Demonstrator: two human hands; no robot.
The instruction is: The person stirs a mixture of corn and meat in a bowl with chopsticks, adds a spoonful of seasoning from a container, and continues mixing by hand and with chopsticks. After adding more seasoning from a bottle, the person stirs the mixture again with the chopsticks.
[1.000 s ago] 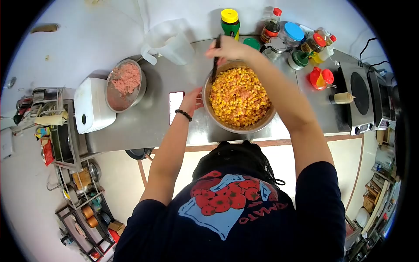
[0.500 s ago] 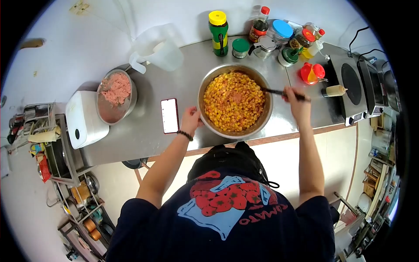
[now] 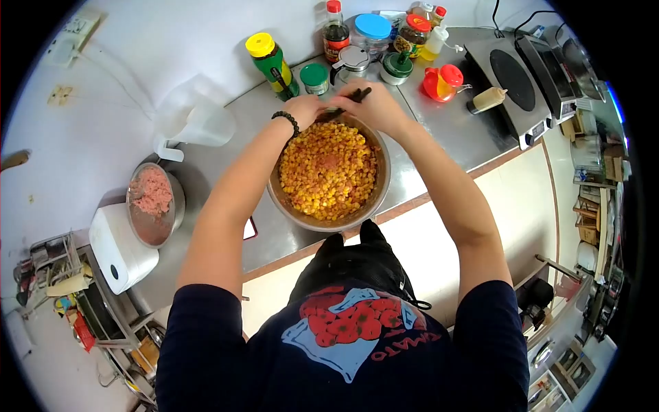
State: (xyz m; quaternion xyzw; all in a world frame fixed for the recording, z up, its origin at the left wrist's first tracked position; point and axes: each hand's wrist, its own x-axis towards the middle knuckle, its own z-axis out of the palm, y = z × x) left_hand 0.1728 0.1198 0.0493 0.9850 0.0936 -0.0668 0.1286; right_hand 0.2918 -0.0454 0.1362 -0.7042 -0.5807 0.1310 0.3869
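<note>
A large steel bowl (image 3: 383,180) stands on the counter, filled with a mix of yellow corn kernels (image 3: 329,178) and pinkish bits. At the bowl's far rim, my right hand (image 3: 376,108) is closed around the black handle of a stirring utensil (image 3: 358,95), whose lower end is mostly hidden. My left hand (image 3: 305,111), with a dark bead bracelet on the wrist, meets it there. Its fingers are closed at the far-left rim, right by the utensil; whether they grip the rim or the utensil is hidden.
Left of the bowl are a steel basin (image 3: 152,232) of pink minced meat, a white appliance (image 3: 123,248), a clear jug (image 3: 206,123) and a phone (image 3: 250,229) partly behind my left forearm. Bottles and jars (image 3: 372,34) line the wall. A hot plate (image 3: 511,79) sits at right.
My left hand has moved from the bowl's near-left rim to its far rim. My right hand has brought the utensil from the bowl's right side to the far rim. The view has shifted and turned.
</note>
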